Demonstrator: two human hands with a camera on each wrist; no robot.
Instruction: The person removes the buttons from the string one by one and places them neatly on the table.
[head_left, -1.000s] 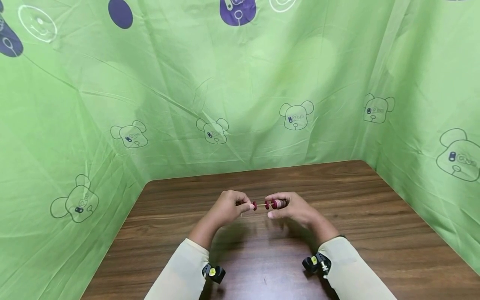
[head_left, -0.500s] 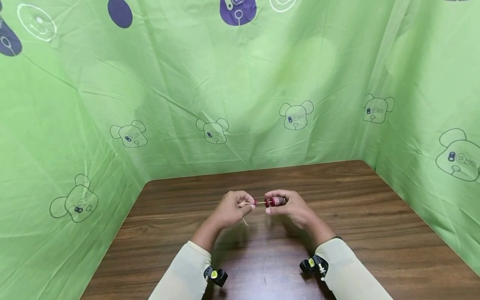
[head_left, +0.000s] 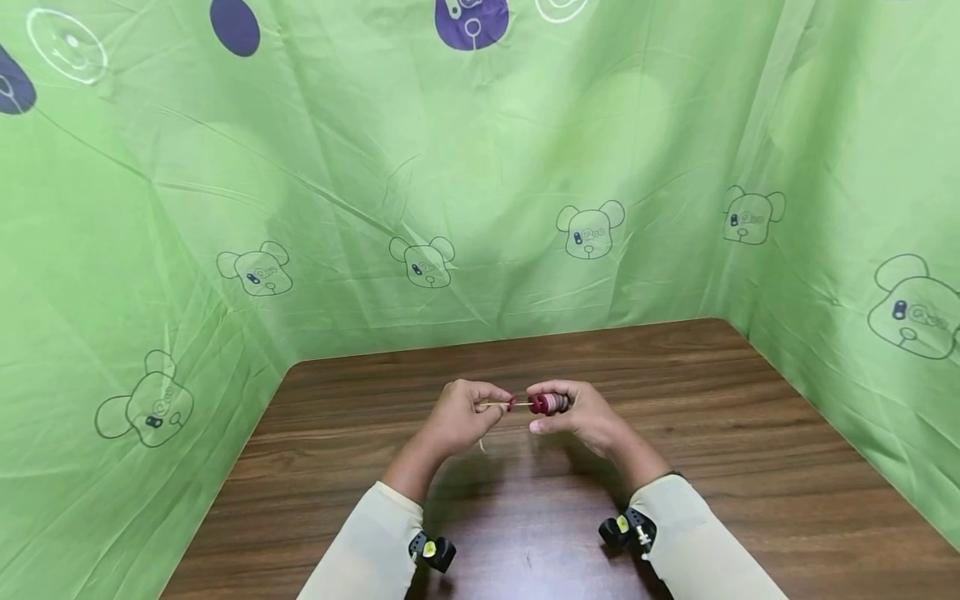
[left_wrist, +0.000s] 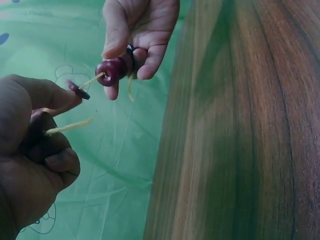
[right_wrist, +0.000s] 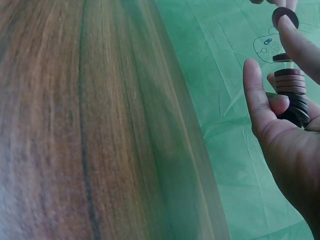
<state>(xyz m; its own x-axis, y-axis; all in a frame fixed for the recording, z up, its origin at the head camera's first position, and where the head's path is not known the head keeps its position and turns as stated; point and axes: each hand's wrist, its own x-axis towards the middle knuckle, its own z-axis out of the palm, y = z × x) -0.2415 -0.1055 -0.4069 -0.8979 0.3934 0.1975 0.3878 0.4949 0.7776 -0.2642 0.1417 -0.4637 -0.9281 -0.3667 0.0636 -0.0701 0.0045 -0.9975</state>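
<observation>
Above the table, my left hand (head_left: 463,418) pinches a dark red disc bead (head_left: 512,403) between thumb and finger. A thin yellow string (head_left: 522,404) runs through it to a row of disc beads (head_left: 552,404), and a loose string end (left_wrist: 75,125) sticks out below the left fingers. My right hand (head_left: 587,410) holds the row in its curled fingers. In the right wrist view the row of beads (right_wrist: 290,81) goes from dark red through pinkish brown to black, with one disc (right_wrist: 281,57) slightly apart at its front. The right fingers partly hide the row.
A brown wood-grain table (head_left: 720,467) lies under both hands. Green cloth (head_left: 487,167) printed with bear outlines hangs behind it and at both sides. Small black cameras are strapped to both wrists.
A disc that sat mid-string has slid right, up against the row in my right hand. A length of string now shows left of the bead in my left fingers.
</observation>
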